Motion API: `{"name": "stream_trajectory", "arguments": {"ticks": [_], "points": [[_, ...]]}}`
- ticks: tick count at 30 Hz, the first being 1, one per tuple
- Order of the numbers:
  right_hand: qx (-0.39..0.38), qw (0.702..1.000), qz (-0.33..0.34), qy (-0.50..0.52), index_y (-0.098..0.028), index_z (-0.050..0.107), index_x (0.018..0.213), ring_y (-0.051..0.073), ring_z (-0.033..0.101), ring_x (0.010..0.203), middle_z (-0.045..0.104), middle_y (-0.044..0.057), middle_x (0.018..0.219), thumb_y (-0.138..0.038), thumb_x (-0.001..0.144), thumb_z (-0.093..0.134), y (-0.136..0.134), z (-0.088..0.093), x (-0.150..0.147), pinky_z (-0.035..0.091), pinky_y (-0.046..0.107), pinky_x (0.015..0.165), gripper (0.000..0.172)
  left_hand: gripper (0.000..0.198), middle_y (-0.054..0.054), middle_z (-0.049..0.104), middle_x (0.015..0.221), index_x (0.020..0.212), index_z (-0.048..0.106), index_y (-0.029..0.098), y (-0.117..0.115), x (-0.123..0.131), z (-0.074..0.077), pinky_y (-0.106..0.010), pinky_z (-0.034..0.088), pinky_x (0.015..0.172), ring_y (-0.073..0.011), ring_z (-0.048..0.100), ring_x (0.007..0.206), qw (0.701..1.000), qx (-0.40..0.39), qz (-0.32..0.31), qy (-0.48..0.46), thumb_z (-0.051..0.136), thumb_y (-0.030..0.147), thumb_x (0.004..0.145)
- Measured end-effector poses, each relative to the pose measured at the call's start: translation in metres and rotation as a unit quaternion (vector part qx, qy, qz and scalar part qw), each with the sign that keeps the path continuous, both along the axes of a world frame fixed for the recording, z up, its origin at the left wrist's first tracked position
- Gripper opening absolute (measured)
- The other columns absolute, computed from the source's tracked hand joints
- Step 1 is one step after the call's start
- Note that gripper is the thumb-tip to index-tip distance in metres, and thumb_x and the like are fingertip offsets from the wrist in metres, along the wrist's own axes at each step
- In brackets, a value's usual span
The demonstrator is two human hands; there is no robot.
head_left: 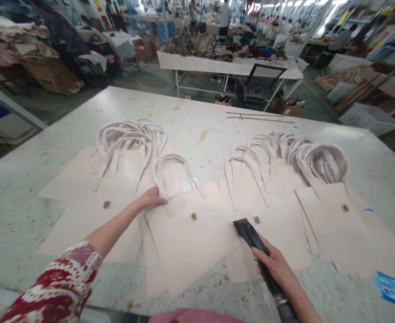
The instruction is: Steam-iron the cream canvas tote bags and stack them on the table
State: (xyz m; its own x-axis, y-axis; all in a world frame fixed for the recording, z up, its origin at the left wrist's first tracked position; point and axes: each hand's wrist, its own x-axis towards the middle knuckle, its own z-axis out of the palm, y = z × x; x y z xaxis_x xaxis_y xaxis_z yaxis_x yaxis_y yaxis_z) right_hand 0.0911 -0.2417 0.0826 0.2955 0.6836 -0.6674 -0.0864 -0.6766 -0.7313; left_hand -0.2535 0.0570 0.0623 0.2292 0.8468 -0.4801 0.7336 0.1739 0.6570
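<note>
My left hand pinches the upper left edge of a beige bag panel, beside the foot of its looped handle. This panel carries a small square metal plate and lies partly over another panel. My right hand is wrapped around a black handheld tool with a flat, wide head; its exact kind is unclear. The tool's head is above the right edge of the held panel, near a neighbouring bag panel with its own metal plate.
More handled panels lie at the left, and an overlapping stack spreads at the right. Thin strips rest near the far edge of the white worktable. A blue packet is at the right. Beyond stand a chair and a heaped table.
</note>
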Motion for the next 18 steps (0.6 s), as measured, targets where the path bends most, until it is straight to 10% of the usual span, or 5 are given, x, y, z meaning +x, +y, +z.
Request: {"name": "stream_trajectory", "arguments": {"ticks": [5, 10, 18], "points": [[-0.044, 0.999, 0.011, -0.001, -0.025, 0.028, 0.134, 0.014, 0.049, 0.038, 0.053, -0.006, 0.049, -0.043, 0.070, 0.056, -0.040, -0.007, -0.015, 0.039, 0.025, 0.037, 0.073, 0.036, -0.001, 0.065, 0.085, 0.085, 0.060, 0.016, -0.012, -0.007, -0.012, -0.028, 0.044, 0.076, -0.0252, 0.056, 0.092, 1.000, -0.009, -0.028, 0.005, 0.061, 0.034, 0.054], [-0.050, 0.999, -0.013, 0.017, -0.019, 0.021, 0.137, 0.013, 0.046, 0.037, 0.048, -0.007, 0.041, -0.048, 0.072, 0.053, -0.068, -0.011, -0.041, 0.038, 0.024, 0.039, 0.078, 0.066, -0.009, 0.061, 0.106, 0.112, 0.052, 0.013, -0.030, -0.004, -0.011, -0.031, 0.046, 0.079, -0.0266, 0.056, 0.096, 0.995, -0.061, -0.050, -0.055, 0.063, 0.046, 0.056], [0.001, 0.995, 0.027, -0.095, -0.026, 0.050, 0.121, 0.024, 0.063, 0.077, 0.069, 0.006, 0.080, -0.052, 0.063, 0.059, -0.011, -0.053, -0.029, 0.050, 0.037, 0.068, 0.064, 0.061, -0.008, 0.057, 0.117, 0.118, 0.050, 0.017, -0.081, -0.022, 0.003, -0.034, 0.041, 0.091, -0.0243, 0.053, 0.105, 0.932, -0.234, 0.041, -0.273, 0.043, 0.059, 0.074]]}}
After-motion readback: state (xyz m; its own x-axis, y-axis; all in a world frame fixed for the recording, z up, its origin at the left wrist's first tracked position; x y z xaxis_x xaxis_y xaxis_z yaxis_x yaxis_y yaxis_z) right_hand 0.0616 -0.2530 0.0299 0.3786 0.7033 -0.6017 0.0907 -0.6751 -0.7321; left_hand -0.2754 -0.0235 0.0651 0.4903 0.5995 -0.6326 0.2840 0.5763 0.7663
